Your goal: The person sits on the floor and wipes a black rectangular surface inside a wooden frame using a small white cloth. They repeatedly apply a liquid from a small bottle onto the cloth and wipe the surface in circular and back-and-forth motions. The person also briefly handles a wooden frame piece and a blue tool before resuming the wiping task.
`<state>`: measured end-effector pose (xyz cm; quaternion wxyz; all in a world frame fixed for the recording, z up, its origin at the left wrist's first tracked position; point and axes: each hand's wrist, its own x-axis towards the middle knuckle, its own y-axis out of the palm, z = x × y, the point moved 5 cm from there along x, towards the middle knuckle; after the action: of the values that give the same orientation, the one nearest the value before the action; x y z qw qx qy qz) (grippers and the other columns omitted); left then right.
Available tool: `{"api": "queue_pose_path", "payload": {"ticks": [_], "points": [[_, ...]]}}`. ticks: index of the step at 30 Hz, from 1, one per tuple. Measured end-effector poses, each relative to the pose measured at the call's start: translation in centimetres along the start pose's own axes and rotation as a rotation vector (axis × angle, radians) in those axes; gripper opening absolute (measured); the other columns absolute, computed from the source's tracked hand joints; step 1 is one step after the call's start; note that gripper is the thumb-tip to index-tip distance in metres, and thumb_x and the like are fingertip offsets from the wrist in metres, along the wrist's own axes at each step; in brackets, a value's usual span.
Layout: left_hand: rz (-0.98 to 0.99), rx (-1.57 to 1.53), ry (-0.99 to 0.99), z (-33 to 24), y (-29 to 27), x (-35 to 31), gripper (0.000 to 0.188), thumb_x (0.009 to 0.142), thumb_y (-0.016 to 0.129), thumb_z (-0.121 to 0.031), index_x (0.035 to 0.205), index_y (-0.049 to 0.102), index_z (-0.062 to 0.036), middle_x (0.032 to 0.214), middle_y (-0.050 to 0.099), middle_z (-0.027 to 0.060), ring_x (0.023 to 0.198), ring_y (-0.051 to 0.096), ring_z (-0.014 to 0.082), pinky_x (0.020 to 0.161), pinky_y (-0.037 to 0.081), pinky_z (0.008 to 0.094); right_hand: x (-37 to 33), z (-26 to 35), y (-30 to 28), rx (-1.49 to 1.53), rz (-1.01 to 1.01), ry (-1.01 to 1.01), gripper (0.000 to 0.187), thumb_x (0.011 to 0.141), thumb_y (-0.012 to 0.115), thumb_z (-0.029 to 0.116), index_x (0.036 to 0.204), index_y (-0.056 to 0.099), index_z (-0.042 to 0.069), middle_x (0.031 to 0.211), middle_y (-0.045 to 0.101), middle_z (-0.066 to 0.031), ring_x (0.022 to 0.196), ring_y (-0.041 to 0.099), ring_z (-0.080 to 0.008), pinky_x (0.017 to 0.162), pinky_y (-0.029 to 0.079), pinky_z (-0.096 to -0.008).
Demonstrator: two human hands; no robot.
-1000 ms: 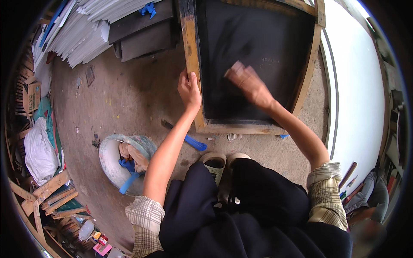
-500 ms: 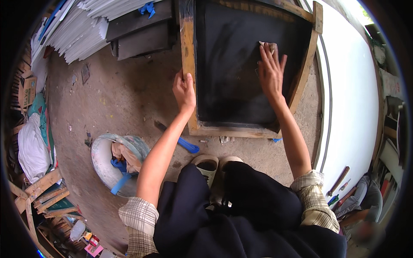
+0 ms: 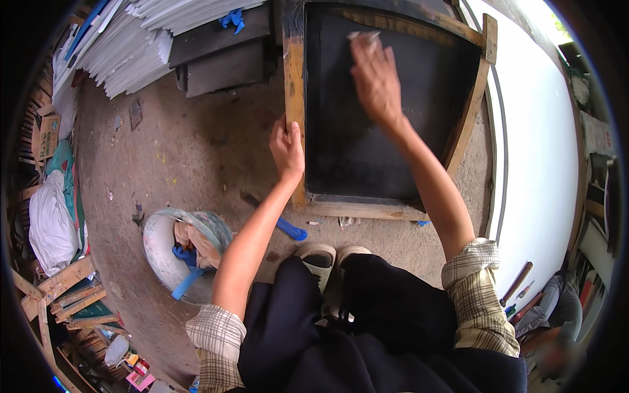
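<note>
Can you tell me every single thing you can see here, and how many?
Wood-framed flat black panel: one, black and brown, ahead
Small flattish pale piece: one, whitish, at right fingertips
Round paint-smeared bucket: one, whitish grey, floor, left
Crumpled tan cloth-like wad: one, tan, in bucket
Long blue-handled tool: one, blue, floor
Thin flat white sheets: many, white, upper left
Crumpled blue scrap: one, blue, top left
Big smooth white board: one, white, right
Brown cardboard box: one, brown, far left
Bulging white sack: one, white, left
Brown wooden slats: several, brown, lower left
Other edge clutter: uncountable
Pale shoes: two, pale, below panel
Left hand: one, bare, on frame
Right hand: one, bare, over panel
</note>
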<state>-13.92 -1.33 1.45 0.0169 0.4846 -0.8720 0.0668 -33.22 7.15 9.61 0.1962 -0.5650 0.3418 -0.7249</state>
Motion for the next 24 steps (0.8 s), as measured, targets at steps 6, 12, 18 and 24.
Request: {"api": "queue_pose_path", "payload": {"ticks": [6,12,18,24], "points": [[-0.038,-0.055,0.001,-0.4,0.0,-0.1,0.037,0.095,0.053,-0.026,0.116,0.055,0.0043,0.095,0.060,0.0080,0.081,0.055,0.0112,0.074,0.045,0.0264,-11.8,7.6,-0.4,0.353,0.539,-0.492,0.044,0.084,0.059,0.014,0.127,0.055,0.007,0.138,0.048,-0.0065,0.133,0.039,-0.0191,0.112,0.031,-0.0370],[-0.019,0.072,0.007,0.3,-0.3,0.2,0.042,0.090,0.063,-0.028,0.116,0.054,0.0035,0.095,0.063,0.0104,0.082,0.060,0.0142,0.076,0.047,0.0270,-2.1,-1.7,-2.5,-0.054,0.124,-0.097,0.043,0.083,0.058,0.005,0.125,0.056,0.012,0.128,0.056,-0.0066,0.124,0.048,-0.0236,0.103,0.039,-0.0432],[0.047,0.134,-0.127,-0.9,0.4,0.6,0.043,0.081,0.072,-0.023,0.110,0.055,0.0025,0.085,0.065,0.0090,0.073,0.062,0.0140,0.068,0.049,0.0283,-4.7,-1.0,-4.1,0.116,0.030,0.047,0.043,0.073,0.055,-0.012,0.111,0.063,0.007,0.119,0.060,-0.0081,0.118,0.052,-0.0294,0.095,0.046,-0.0377],[0.016,0.020,-0.024,-1.6,-0.3,-0.7,0.038,0.082,0.071,-0.018,0.108,0.053,0.0022,0.085,0.063,0.0079,0.071,0.059,0.0125,0.065,0.048,0.0270,-7.2,-2.9,-9.7,0.111,-0.130,0.274,0.033,0.077,0.063,-0.008,0.107,0.067,0.007,0.102,0.064,-0.0095,0.096,0.061,-0.0251,0.083,0.051,-0.0342]]}}
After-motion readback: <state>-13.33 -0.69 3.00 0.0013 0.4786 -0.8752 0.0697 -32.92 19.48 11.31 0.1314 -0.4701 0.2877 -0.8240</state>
